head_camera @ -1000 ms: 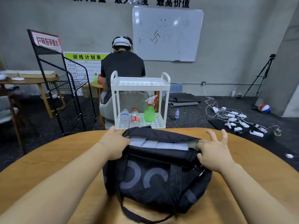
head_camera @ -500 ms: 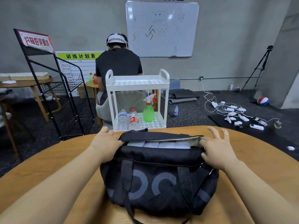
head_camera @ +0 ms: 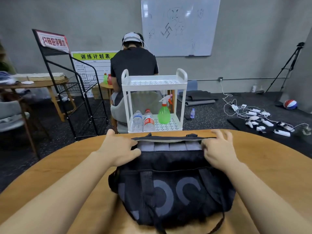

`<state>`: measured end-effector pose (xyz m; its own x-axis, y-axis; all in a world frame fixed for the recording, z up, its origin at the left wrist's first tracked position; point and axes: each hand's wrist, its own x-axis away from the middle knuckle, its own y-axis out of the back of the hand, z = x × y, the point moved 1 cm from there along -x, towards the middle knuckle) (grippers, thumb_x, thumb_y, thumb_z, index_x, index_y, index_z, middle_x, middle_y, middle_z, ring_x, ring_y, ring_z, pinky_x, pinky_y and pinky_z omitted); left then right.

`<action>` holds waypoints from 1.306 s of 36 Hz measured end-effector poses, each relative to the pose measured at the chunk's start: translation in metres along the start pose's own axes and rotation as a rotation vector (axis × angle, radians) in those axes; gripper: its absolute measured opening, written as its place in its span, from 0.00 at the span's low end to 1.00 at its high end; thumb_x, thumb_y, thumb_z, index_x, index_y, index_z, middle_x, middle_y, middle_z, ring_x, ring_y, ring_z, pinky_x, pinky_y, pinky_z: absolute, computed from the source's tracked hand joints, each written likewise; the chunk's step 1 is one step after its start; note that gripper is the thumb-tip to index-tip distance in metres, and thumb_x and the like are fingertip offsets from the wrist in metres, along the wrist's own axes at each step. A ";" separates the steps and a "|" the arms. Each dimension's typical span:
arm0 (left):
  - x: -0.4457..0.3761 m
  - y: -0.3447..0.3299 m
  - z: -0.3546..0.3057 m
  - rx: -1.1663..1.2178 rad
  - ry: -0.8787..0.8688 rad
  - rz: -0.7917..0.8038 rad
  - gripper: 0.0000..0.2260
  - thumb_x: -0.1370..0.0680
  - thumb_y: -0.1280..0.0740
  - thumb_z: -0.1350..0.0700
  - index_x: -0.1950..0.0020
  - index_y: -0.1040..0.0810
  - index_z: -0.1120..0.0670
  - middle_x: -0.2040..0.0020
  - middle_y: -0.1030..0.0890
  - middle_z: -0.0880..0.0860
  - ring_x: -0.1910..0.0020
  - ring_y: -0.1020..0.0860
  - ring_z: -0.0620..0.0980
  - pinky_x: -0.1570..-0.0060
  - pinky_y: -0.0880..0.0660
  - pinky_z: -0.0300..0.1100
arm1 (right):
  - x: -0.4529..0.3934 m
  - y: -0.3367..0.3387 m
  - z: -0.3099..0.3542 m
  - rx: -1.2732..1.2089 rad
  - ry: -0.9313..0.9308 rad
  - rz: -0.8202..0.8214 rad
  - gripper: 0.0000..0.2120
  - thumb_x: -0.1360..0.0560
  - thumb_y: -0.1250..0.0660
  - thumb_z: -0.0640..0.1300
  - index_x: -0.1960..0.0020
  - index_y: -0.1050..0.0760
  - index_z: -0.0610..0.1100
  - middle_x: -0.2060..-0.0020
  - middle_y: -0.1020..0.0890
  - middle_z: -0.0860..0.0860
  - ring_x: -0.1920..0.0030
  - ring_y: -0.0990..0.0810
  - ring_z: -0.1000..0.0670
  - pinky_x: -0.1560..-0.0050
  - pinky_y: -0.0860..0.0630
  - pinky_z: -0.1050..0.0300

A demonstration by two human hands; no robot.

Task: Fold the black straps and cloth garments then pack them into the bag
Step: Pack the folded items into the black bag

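Observation:
A black bag (head_camera: 170, 191) with grey curved shapes lies on the round wooden table (head_camera: 263, 157) in front of me. Its top opening is a narrow slot, and a row of folded grey cloth pieces (head_camera: 168, 146) shows inside. My left hand (head_camera: 118, 149) rests on the left end of the opening, thumb lying along the near rim, fingers straight. My right hand (head_camera: 217, 149) rests on the right end with its fingers spread and blurred. A black strap (head_camera: 217, 225) of the bag loops onto the table at the near side.
Just beyond the table's far edge stands a white two-tier cart (head_camera: 154, 100) with bottles and a green spray bottle. A seated person (head_camera: 133, 65) faces away behind it. A black wire rack (head_camera: 74, 92) stands to the left, and cables and chargers (head_camera: 260, 117) lie on the floor to the right.
The bag's opening has narrowed, its far rim drawn closer to the near rim. Both hands stay at the bag's ends; the right fingers have spread and lifted a little.

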<state>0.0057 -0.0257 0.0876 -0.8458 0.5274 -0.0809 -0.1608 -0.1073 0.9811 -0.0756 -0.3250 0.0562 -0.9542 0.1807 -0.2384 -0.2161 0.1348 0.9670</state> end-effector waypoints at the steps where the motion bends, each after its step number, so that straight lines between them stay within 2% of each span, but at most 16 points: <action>1: -0.001 -0.002 0.000 0.005 -0.008 -0.065 0.20 0.21 0.55 0.43 0.56 0.27 0.50 0.63 0.22 0.49 0.61 0.28 0.48 0.55 0.46 0.48 | 0.003 -0.002 0.010 -0.045 0.024 -0.055 0.21 0.28 0.53 0.49 0.50 0.22 0.52 0.50 0.18 0.55 0.28 0.39 0.48 0.33 0.53 0.48; 3: -0.004 -0.008 -0.002 -0.032 -0.016 -0.157 0.23 0.21 0.58 0.44 0.53 0.26 0.50 0.61 0.24 0.47 0.55 0.26 0.49 0.58 0.48 0.48 | 0.008 -0.004 0.032 -0.118 0.061 -0.136 0.31 0.30 0.62 0.54 0.51 0.20 0.50 0.52 0.17 0.53 0.32 0.33 0.47 0.34 0.50 0.49; 5: -0.007 -0.012 -0.006 -0.034 -0.019 -0.145 0.20 0.19 0.54 0.45 0.45 0.22 0.45 0.53 0.27 0.46 0.47 0.29 0.50 0.53 0.44 0.48 | 0.010 -0.007 0.052 -0.113 0.067 -0.116 0.33 0.27 0.62 0.58 0.49 0.19 0.49 0.49 0.16 0.52 0.34 0.31 0.46 0.34 0.50 0.51; 7: -0.013 -0.016 -0.008 -0.006 -0.018 -0.060 0.16 0.19 0.47 0.46 0.38 0.22 0.39 0.38 0.32 0.49 0.36 0.36 0.51 0.42 0.42 0.50 | 0.008 -0.012 0.065 -0.087 0.034 0.018 0.27 0.21 0.54 0.61 0.40 0.23 0.48 0.41 0.20 0.49 0.29 0.35 0.45 0.30 0.52 0.50; 10: -0.020 -0.020 -0.010 -0.005 0.017 0.075 0.16 0.20 0.43 0.49 0.35 0.25 0.45 0.22 0.46 0.51 0.26 0.46 0.55 0.33 0.45 0.55 | 0.006 -0.019 0.073 -0.119 -0.038 0.219 0.31 0.21 0.53 0.67 0.26 0.36 0.50 0.27 0.34 0.44 0.23 0.49 0.40 0.25 0.57 0.44; 13: -0.026 -0.024 -0.009 0.032 0.059 0.097 0.23 0.24 0.39 0.49 0.30 0.33 0.51 0.22 0.45 0.51 0.26 0.43 0.54 0.31 0.45 0.56 | 0.006 -0.031 0.077 -0.138 -0.081 0.290 0.33 0.22 0.60 0.69 0.26 0.37 0.53 0.23 0.43 0.45 0.23 0.58 0.38 0.26 0.63 0.38; 18: -0.030 -0.025 -0.007 0.072 0.054 0.003 0.28 0.29 0.35 0.51 0.29 0.34 0.51 0.23 0.44 0.49 0.26 0.43 0.52 0.31 0.46 0.55 | 0.011 -0.037 0.081 -0.166 -0.135 0.352 0.30 0.20 0.63 0.64 0.26 0.38 0.54 0.22 0.45 0.46 0.22 0.58 0.39 0.27 0.60 0.35; 21: -0.031 -0.027 -0.004 0.117 0.064 -0.001 0.26 0.28 0.36 0.53 0.30 0.33 0.51 0.24 0.41 0.48 0.28 0.41 0.51 0.33 0.46 0.53 | 0.011 -0.029 0.088 -0.107 -0.111 0.303 0.30 0.19 0.65 0.60 0.34 0.30 0.51 0.26 0.36 0.43 0.23 0.54 0.39 0.29 0.53 0.38; 23: -0.032 -0.028 -0.002 0.155 0.064 0.007 0.24 0.28 0.37 0.55 0.31 0.33 0.50 0.26 0.39 0.48 0.29 0.39 0.50 0.34 0.46 0.51 | 0.007 -0.022 0.100 -0.088 -0.024 0.211 0.35 0.24 0.70 0.59 0.39 0.27 0.50 0.34 0.27 0.46 0.27 0.44 0.41 0.32 0.46 0.44; 25: -0.033 -0.029 0.000 0.212 0.061 -0.005 0.23 0.27 0.38 0.57 0.32 0.32 0.50 0.27 0.37 0.47 0.30 0.39 0.50 0.37 0.45 0.49 | -0.001 -0.020 0.116 -0.198 0.070 0.151 0.28 0.20 0.62 0.58 0.38 0.29 0.48 0.38 0.25 0.48 0.33 0.36 0.43 0.35 0.40 0.49; 27: -0.033 -0.031 0.000 0.262 0.056 -0.015 0.22 0.27 0.37 0.57 0.32 0.32 0.50 0.28 0.36 0.47 0.30 0.39 0.49 0.41 0.45 0.48 | -0.011 -0.023 0.135 -0.328 0.172 0.161 0.20 0.17 0.52 0.53 0.31 0.34 0.45 0.34 0.27 0.47 0.34 0.34 0.43 0.36 0.39 0.50; 31: -0.029 -0.034 0.002 0.281 0.039 -0.048 0.23 0.27 0.37 0.57 0.32 0.33 0.49 0.29 0.35 0.46 0.31 0.38 0.48 0.43 0.45 0.48 | -0.030 -0.028 0.162 -0.427 0.214 0.259 0.24 0.17 0.50 0.51 0.23 0.43 0.43 0.26 0.37 0.43 0.30 0.37 0.41 0.31 0.41 0.49; 36: -0.022 -0.035 0.007 0.261 -0.007 -0.091 0.26 0.26 0.37 0.55 0.28 0.35 0.46 0.27 0.36 0.43 0.29 0.39 0.46 0.38 0.47 0.49 | -0.034 -0.043 0.178 -0.250 0.296 0.378 0.23 0.17 0.52 0.51 0.24 0.42 0.46 0.22 0.46 0.43 0.22 0.51 0.45 0.26 0.54 0.44; 41: -0.015 -0.039 0.020 0.261 -0.039 -0.090 0.24 0.26 0.41 0.46 0.29 0.32 0.44 0.30 0.32 0.41 0.30 0.37 0.44 0.34 0.51 0.51 | -0.033 -0.054 0.178 -0.220 0.301 0.365 0.24 0.17 0.53 0.54 0.22 0.46 0.51 0.21 0.48 0.45 0.22 0.53 0.46 0.26 0.57 0.43; 44: -0.010 -0.037 0.021 0.276 -0.027 -0.049 0.27 0.30 0.45 0.39 0.31 0.30 0.43 0.31 0.32 0.41 0.30 0.37 0.43 0.33 0.53 0.52 | -0.032 -0.048 0.176 -0.283 0.324 0.309 0.24 0.17 0.54 0.56 0.23 0.42 0.49 0.22 0.44 0.45 0.23 0.50 0.46 0.26 0.54 0.45; 47: -0.006 -0.032 0.024 0.275 -0.029 -0.024 0.29 0.33 0.47 0.39 0.33 0.27 0.42 0.32 0.31 0.41 0.30 0.37 0.42 0.30 0.54 0.52 | -0.022 -0.034 0.156 -0.384 0.322 0.135 0.33 0.24 0.61 0.63 0.30 0.32 0.48 0.30 0.29 0.48 0.30 0.36 0.46 0.31 0.43 0.50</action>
<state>0.0280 -0.0058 0.0612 -0.8277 0.5516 -0.1034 -0.0328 0.1364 0.9901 -0.0150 -0.1817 0.0142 -0.9810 -0.1457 -0.1281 -0.0894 -0.2468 0.9649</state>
